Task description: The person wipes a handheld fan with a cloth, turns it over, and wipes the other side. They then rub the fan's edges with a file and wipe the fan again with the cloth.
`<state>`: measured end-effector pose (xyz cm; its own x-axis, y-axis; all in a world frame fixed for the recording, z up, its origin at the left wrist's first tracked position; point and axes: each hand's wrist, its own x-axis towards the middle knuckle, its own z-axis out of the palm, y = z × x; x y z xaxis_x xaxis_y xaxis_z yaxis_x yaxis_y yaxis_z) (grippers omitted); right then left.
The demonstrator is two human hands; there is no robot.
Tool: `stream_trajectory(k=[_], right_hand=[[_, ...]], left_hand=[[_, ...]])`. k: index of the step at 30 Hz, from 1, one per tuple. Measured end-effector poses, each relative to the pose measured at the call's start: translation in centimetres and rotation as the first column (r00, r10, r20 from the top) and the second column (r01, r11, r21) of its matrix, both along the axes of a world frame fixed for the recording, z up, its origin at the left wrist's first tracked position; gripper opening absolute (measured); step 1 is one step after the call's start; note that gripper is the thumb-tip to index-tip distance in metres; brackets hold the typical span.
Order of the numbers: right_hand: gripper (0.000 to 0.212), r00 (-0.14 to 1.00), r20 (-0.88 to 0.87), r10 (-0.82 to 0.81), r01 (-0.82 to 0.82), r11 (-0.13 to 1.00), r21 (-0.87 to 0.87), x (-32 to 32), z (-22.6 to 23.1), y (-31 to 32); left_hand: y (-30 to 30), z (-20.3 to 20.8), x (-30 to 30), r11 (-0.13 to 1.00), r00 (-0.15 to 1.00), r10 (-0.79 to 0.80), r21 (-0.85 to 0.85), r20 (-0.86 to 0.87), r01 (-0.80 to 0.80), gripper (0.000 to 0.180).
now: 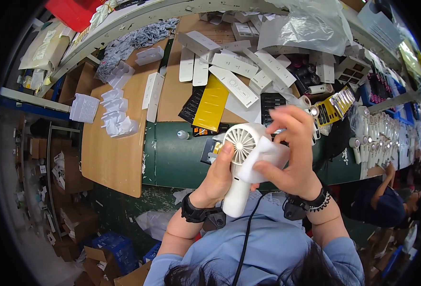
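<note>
A white handheld fan (237, 198) with a round slatted head is held up in front of my body, its handle pointing down. My left hand (218, 177) is wrapped round the fan from the left, thumb at the edge of the grille. My right hand (294, 152) pinches a white cloth or foam sheet (265, 159) against the right side of the fan head. The fingers of that hand are slightly blurred and the index finger is raised. Part of the fan head is hidden behind the sheet.
White boxes (234, 86) are heaped at the back of the green-topped bench (172, 162). Folded white inserts (117, 114) lie on a brown board (101, 157) at left. A small bottle (183, 135) stands near the middle. Many white fans (375, 138) line the right, near another person (382, 200).
</note>
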<state>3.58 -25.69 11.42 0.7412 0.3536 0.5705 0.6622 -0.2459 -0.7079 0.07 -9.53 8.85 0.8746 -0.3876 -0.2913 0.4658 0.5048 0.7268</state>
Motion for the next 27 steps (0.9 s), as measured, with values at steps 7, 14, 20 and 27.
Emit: stream_trajectory(k=[7, 14, 20, 27], right_hand=[[0.051, 0.938, -0.29, 0.189, -0.213, 0.976, -0.055, 1.1, -0.2, -0.8], [0.045, 0.891, -0.379, 0.252, -0.19, 0.962, 0.193, -0.4, -1.8, 0.0], [0.04, 0.732, -0.6, 0.323, -0.074, 0.913, 0.401, 0.0, -2.3, 0.4], [0.046, 0.826, -0.466, 0.317, -0.196, 0.937, 0.29, -0.3, -2.6, -0.3]], left_hand=[[0.1, 0.3, 0.0, 0.981, 0.981, -0.103, 0.18, 0.165, 0.072, 0.065], [-0.6, -0.2, -0.6, 0.985, 0.989, -0.086, 0.159, 0.118, 0.066, 0.06], [-0.9, -0.9, -0.6, 0.984, 0.992, -0.052, 0.178, 0.118, 0.031, 0.057], [0.1, -0.4, -0.1, 0.98, 0.991, -0.136, 0.149, 0.015, 0.132, 0.053]])
